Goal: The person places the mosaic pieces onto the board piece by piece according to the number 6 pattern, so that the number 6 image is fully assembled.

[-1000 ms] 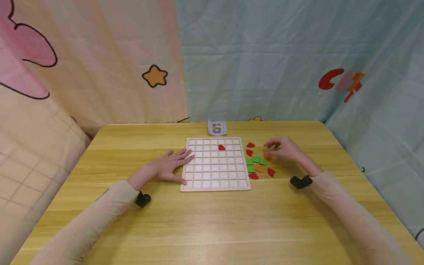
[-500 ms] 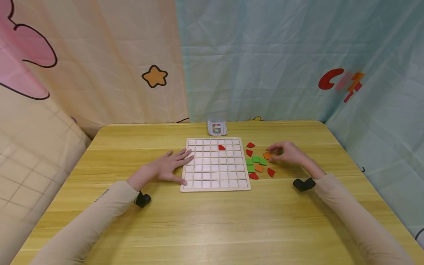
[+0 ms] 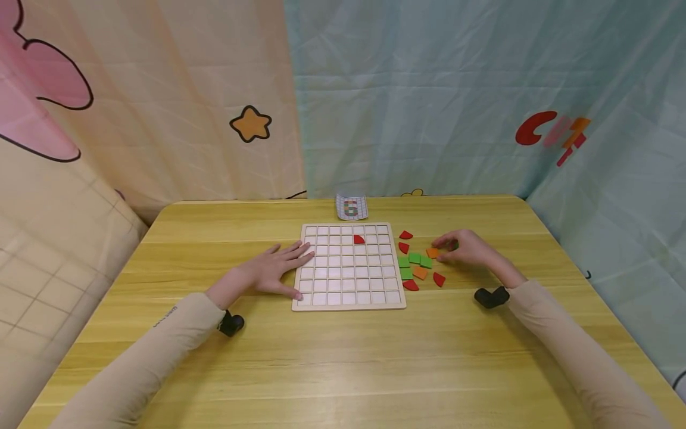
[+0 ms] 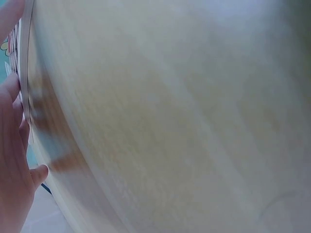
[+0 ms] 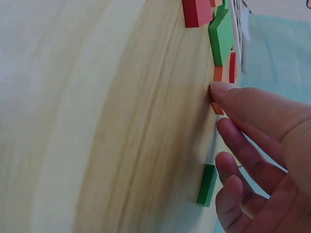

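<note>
My left hand (image 3: 276,268) lies spread over the left edge of a white gridded wooden board (image 3: 348,308), fingers straight. One red quarter-circle tile (image 3: 359,239) sits in a cell in the board's upper part. Right of the board, my right hand (image 3: 466,247) has its thumb and forefinger at an orange square tile (image 3: 432,253), which lies flat on the table. In the right wrist view the thumb (image 5: 223,88) overlaps that tile's edge, while the other fingers curl loosely. Beneath this hand is a green tile (image 5: 207,186), partly hidden in the head view.
Several green square tiles (image 3: 414,258), another orange tile (image 3: 420,273) and red quarter-circle tiles (image 3: 439,279) lie scattered beside the board. A small pattern card (image 3: 351,207) with a coloured figure on a grid rests behind it. Printed curtains hang beyond the table (image 3: 343,369).
My right hand has shifted slightly right and nearer, uncovering more of the orange tile, then stayed there over the last half second. My left hand and the board have not moved.
</note>
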`<state>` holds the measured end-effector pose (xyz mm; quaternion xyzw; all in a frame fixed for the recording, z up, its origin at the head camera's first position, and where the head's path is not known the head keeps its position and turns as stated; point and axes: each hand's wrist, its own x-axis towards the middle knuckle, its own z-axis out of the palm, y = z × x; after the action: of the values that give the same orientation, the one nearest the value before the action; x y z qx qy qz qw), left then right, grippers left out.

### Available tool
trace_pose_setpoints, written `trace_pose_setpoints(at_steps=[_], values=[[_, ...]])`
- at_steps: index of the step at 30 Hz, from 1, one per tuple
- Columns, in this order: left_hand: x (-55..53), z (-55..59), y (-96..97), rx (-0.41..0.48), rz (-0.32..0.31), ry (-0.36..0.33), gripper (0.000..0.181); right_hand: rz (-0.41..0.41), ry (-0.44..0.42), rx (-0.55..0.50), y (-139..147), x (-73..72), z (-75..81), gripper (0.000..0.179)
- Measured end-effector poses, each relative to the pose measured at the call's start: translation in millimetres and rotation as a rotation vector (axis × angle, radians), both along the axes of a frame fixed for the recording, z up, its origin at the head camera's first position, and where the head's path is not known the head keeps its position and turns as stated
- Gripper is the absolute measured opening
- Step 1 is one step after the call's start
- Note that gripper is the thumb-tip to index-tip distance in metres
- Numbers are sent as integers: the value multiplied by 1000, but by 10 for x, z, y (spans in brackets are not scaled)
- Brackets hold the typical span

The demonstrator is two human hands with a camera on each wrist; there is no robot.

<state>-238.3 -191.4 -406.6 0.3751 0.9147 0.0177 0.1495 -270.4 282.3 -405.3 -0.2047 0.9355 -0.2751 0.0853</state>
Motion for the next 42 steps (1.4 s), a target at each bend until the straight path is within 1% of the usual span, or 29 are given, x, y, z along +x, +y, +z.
trace_pose_setpoints(at_steps=[7, 17, 25, 31, 38, 42], values=[[9, 13, 1, 5, -2, -2, 100, 10, -6, 15, 13, -17, 21, 32], [3, 11, -4, 1, -3, 4, 100, 1, -16, 94, -8, -32, 42, 30], [15, 23, 7, -12, -9, 10, 100, -9, 19, 136, -15, -20, 58, 27], [6, 9, 4, -9, -8, 8, 101, -29, 65, 141, -21, -22, 64, 27], [1, 10, 1, -8, -11, 17, 101, -63, 77, 147, -91, -7, 114, 28], [0, 5, 0, -10, -9, 14, 102, -81, 101, 142, -153, -15, 146, 27]])
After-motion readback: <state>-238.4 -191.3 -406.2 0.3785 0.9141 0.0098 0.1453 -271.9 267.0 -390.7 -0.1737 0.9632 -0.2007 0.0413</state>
